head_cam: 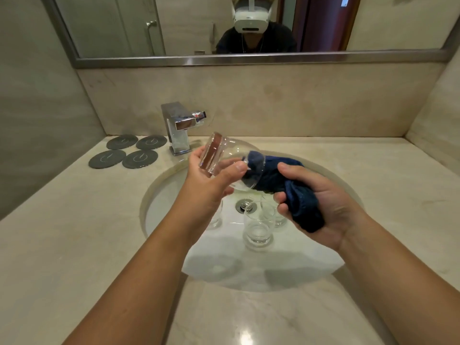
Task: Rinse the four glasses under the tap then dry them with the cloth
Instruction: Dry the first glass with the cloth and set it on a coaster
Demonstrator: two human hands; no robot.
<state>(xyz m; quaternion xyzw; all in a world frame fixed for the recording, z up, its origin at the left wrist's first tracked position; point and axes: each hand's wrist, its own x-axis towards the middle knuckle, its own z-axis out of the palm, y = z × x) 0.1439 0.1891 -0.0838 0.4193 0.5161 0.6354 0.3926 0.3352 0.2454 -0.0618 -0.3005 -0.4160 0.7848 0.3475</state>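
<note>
1. Four round dark grey coasters (124, 151) lie beside the square chrome tap (178, 128), probably waiting for dried glasses.
2. The left hand (206, 178) wraps fingers and thumb round a clear glass tumbler (231, 155), tipped sideways over the white oval basin (224, 270).
3. The right hand (331, 207) clutches a bunched dark blue cloth (278, 180), one end tucked into the tumbler's mouth to wipe it.
4. Three more clear tumblers (257, 230) stand in the basin below, apparently awaiting drying.

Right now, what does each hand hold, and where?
The left hand grips the drinking glass around its side near the base; the right hand grips the dark blue cloth by its bunched end, tip inside the glass.
</note>
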